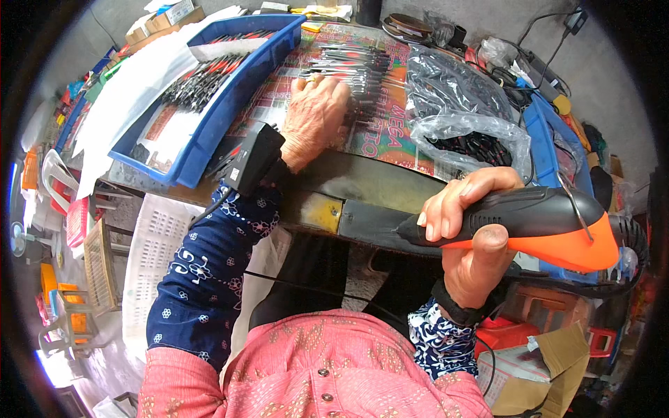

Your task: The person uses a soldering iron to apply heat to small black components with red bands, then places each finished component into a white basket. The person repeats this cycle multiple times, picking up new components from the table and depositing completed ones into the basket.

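Note:
My right hand (474,233) grips a black-and-orange corded electric hand tool (533,216). The tool lies nearly level, its tapered nose pointing left over the table's front edge, with a metal hanging loop near its back end. My left hand (317,115) reaches forward onto the table, fingers curled at the near end of a row of slim black-and-red pen-like pieces (352,66). Its fingertips are partly hidden, so what they hold does not show. A black box-shaped device (252,159) with a cable is strapped on my left wrist.
A blue tray (188,157) of similar slim pieces stands on the left beside white sheets (129,94). Clear plastic bags (456,87) of dark pieces lie on the right, near a blue bin (547,136). A cardboard box (550,376) and a white basket (157,258) are below.

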A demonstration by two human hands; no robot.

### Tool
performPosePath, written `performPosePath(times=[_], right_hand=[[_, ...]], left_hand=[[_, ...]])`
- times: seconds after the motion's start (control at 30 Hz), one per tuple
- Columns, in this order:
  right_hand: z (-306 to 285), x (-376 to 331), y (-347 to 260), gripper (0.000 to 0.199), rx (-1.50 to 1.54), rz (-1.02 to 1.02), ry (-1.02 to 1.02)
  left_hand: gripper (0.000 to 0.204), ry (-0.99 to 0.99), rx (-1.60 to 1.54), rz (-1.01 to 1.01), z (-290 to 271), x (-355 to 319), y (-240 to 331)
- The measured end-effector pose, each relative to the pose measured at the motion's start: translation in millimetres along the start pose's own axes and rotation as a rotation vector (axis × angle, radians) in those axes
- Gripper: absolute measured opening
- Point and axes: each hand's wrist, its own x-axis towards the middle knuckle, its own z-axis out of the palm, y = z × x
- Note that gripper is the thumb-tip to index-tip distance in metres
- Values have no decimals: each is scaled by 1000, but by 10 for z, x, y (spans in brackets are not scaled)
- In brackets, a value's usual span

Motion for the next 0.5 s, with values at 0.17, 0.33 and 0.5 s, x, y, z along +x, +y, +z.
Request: performPosePath(times=[0.17,0.33,0.5], right_hand=[[29,-12,-31,61,-11,-29,-7],[41,-42,-55,61,-35,-33,-22],[58,-64,-91,62,-49,-48,-25]], left_hand=[[13,54,-118,-56,-121,44,10],[19,179,-292,-54,-431,-8,187],[17,-119,-782,-541,-915,-326,594]])
